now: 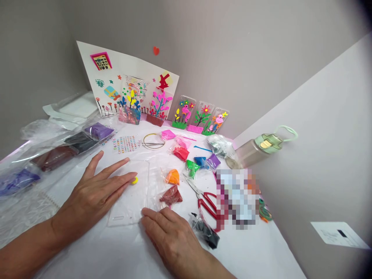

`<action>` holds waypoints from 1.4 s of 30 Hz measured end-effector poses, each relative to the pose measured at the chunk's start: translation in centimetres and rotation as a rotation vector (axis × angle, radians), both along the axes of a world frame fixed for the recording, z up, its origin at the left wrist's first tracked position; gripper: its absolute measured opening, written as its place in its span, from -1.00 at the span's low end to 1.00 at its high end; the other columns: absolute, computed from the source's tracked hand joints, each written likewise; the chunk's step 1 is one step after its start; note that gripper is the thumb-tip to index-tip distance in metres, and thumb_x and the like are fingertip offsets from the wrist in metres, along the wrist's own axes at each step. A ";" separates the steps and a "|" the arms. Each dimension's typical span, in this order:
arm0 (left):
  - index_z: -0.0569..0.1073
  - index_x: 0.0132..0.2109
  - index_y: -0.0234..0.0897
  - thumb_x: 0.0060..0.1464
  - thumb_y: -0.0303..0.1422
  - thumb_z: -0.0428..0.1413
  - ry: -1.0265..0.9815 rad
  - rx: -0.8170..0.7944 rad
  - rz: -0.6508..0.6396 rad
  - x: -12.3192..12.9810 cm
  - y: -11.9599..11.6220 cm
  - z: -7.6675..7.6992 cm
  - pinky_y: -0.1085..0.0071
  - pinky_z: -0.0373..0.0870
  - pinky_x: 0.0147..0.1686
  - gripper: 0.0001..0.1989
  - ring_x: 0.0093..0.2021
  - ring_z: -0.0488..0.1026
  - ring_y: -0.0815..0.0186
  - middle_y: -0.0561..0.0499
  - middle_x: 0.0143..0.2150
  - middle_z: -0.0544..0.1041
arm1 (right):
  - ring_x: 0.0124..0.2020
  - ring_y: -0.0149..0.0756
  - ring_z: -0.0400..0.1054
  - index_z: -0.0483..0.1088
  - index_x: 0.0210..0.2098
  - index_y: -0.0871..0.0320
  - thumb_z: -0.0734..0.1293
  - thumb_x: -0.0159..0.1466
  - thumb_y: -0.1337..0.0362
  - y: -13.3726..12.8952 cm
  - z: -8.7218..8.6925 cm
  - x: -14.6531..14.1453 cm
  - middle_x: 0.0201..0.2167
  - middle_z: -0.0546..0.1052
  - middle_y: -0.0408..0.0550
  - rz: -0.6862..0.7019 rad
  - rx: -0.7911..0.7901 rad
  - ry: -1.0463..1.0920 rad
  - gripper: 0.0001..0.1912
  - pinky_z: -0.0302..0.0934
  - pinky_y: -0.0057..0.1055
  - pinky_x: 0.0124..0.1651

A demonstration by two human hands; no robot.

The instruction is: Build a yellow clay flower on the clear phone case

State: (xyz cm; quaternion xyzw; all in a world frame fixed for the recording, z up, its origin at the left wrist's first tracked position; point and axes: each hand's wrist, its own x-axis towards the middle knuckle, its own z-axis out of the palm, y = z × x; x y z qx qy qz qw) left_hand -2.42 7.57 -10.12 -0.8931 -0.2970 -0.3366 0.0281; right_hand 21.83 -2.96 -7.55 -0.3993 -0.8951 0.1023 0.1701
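Note:
A clear phone case [128,207] lies flat on the white table cover. My left hand [93,190] reaches over its left side with fingers stretched out. One fingertip touches a small yellow ball of clay [134,180] on the case. At the lower right edge of the case, my right hand [171,232] is closed, its thumb and fingertips against that edge. Just beyond the right hand sit small bags of brown clay [171,195] and orange clay [173,176].
Red-handled scissors [207,201] and a bag of black clay [206,232] lie to the right. A bottle [255,149] leans near the wall. Decorated cases [181,112] and a painted board [116,83] stand behind. Larger clay bags [55,157] lie left; a bangle [153,141] lies ahead.

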 end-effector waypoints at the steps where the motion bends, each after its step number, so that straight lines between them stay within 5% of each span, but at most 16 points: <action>1: 0.46 0.13 -0.21 0.37 -0.45 0.01 -0.016 -0.010 0.010 0.0 -0.1 0.1 -0.21 -0.08 0.44 -0.74 0.25 0.49 0.07 -0.03 -0.05 0.72 | -0.20 -0.23 0.37 0.36 0.09 0.28 0.19 0.46 0.48 0.0 0.0 0.0 0.16 0.54 0.06 -0.001 0.002 0.005 -0.74 0.42 -0.34 0.00; 22: 0.41 0.18 -0.20 0.37 -0.44 0.01 -0.019 -0.051 0.018 -0.1 -0.1 0.1 -0.21 -0.06 0.43 -0.71 0.29 0.44 0.07 -0.02 0.01 0.70 | -0.19 -0.21 0.37 0.36 0.09 0.30 0.21 0.44 0.48 0.0 0.3 -0.1 0.17 0.53 0.05 0.004 -0.021 -0.011 -0.74 0.41 -0.33 0.05; 26: 0.39 0.21 -0.21 0.38 -0.50 -0.04 0.093 -0.013 0.019 0.3 -0.5 -0.3 -0.15 -0.21 0.48 -0.66 0.34 0.38 0.11 0.00 0.07 0.68 | -0.17 -0.22 0.37 0.36 0.11 0.28 0.20 0.46 0.46 -0.1 0.1 0.0 0.19 0.52 0.03 -0.001 -0.018 -0.024 -0.74 0.40 -0.34 0.09; 31: 0.24 0.35 -0.30 0.41 -0.34 -0.10 0.204 -0.004 0.104 0.8 -1.9 -0.4 -0.12 -0.26 0.47 -0.57 0.40 0.30 0.02 -0.12 0.27 0.54 | -0.16 -0.22 0.37 0.34 0.13 0.29 0.19 0.46 0.48 -0.1 -0.1 0.1 0.17 0.53 0.08 0.001 0.008 -0.004 -0.72 0.41 -0.33 0.03; 42: 0.25 0.35 -0.53 0.38 -0.23 -0.08 0.281 0.100 0.114 0.5 -3.0 -1.9 -0.21 -0.15 0.40 -0.45 0.33 0.34 -0.20 -0.40 0.25 0.51 | -0.18 -0.23 0.38 0.35 0.12 0.26 0.17 0.47 0.45 -0.1 0.1 -0.1 0.17 0.54 0.11 -0.010 -0.019 -0.060 -0.73 0.44 -0.32 -0.04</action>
